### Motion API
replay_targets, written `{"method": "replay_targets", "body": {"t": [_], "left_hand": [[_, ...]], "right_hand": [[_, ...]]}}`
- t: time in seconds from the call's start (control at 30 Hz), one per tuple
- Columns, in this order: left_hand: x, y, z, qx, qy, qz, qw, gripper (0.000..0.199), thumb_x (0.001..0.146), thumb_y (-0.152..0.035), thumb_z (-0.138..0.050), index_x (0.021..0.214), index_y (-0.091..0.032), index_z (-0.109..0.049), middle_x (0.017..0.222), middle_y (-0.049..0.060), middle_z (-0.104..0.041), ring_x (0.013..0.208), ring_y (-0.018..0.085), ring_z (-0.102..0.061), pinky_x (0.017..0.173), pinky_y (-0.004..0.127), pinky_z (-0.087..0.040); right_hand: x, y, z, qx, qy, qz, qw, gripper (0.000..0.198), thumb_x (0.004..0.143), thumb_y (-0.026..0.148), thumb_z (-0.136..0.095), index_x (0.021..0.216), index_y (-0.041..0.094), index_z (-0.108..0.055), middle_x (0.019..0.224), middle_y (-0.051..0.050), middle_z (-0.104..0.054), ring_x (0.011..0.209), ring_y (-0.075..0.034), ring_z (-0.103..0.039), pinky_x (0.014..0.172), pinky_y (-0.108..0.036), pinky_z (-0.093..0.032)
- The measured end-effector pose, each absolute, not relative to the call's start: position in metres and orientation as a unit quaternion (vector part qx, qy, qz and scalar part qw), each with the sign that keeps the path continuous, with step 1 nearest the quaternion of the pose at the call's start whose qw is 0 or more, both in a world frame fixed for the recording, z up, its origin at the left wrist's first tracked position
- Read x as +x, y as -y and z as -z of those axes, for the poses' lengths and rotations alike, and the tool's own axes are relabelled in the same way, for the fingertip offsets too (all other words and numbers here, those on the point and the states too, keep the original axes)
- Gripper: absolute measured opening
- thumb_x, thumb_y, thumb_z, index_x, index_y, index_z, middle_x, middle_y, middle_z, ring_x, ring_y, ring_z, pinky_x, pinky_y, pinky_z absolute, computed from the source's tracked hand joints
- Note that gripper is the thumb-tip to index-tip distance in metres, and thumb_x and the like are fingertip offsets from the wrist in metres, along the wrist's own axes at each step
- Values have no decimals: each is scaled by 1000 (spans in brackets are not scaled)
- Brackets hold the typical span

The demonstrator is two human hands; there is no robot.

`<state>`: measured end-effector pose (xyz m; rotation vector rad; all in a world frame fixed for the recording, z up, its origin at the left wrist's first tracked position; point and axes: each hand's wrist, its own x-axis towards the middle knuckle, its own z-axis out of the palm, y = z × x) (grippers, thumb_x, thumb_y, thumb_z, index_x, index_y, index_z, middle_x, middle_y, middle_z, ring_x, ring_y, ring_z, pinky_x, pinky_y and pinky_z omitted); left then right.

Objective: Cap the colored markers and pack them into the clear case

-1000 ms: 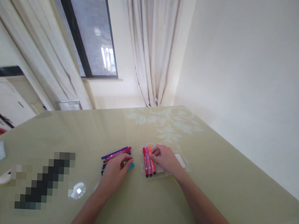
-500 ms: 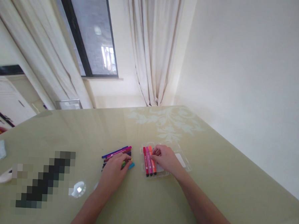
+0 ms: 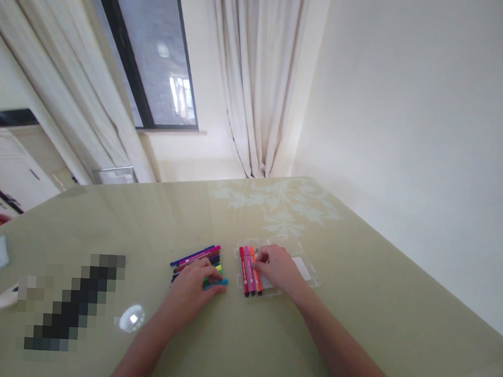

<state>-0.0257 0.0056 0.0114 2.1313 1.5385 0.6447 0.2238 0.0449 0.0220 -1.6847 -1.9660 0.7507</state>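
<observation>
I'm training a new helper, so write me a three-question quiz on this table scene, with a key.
1. Which pen in the clear case lies nearest the right hand? A) red B) pink C) orange
2. True or false: the left hand is over the pens in the case.
3. Fill the gap: the pen at the left end of the case's row is ____.

Key:
1. C, the orange pen.
2. False; it is at the loose pens beside the case.
3. Red.
</observation>
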Motion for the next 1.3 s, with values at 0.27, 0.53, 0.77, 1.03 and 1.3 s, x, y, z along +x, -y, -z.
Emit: {"method": "replay_targets", "body": {"t": [0.27, 0.53, 0.77, 1.03, 1.3], "left_hand": [[-24, -6, -23, 676, -562, -346, 327, 32, 84, -52, -68, 84, -22, -76, 82, 4, -75, 76, 23, -67, 72, 34, -51], [-15, -5, -29, 524, -526, -463, 484, 57, 79, -62, -72, 112, -17, -74, 88, 5, -75, 75, 17, -66, 73, 30, -55], [-9, -4, -23, 515, -512, -478, 495, 51, 80, -61, -73, 103, -17, -71, 87, 5, -74, 75, 18, -68, 74, 31, -57], [-3, -5, -19, 508, -507, -480, 505, 49, 78, -60, -75, 101, -18, -67, 83, 2, -73, 72, 17, -70, 73, 32, -58], [-22, -10, -15, 664, -608, -374, 222, 27, 89, -47, -62, 89, -23, -74, 89, 4, -76, 79, 24, -68, 76, 35, -51]], "right_hand": [[225, -48, -24, -596, 717, -248, 262, 13, 87, 28, -70, 78, 19, -74, 80, -3, -74, 76, -18, -64, 69, -28, -41], [203, -34, -28, -442, 723, -421, 324, 31, 98, 37, -55, 82, 19, -74, 76, -1, -72, 65, -14, -62, 61, -22, -44], [196, -25, -32, -390, 690, -539, 287, 35, 97, 48, -58, 82, 19, -71, 72, 0, -69, 56, -11, -59, 52, -20, -45], [193, -25, -23, -397, 666, -557, 296, 27, 83, 46, -76, 89, 19, -73, 72, 1, -68, 61, -13, -62, 56, -23, -50], [245, -58, -27, -511, 637, -452, 359, 21, 81, 36, -70, 81, 16, -75, 71, -2, -72, 59, -14, -64, 60, -24, -50]]}}
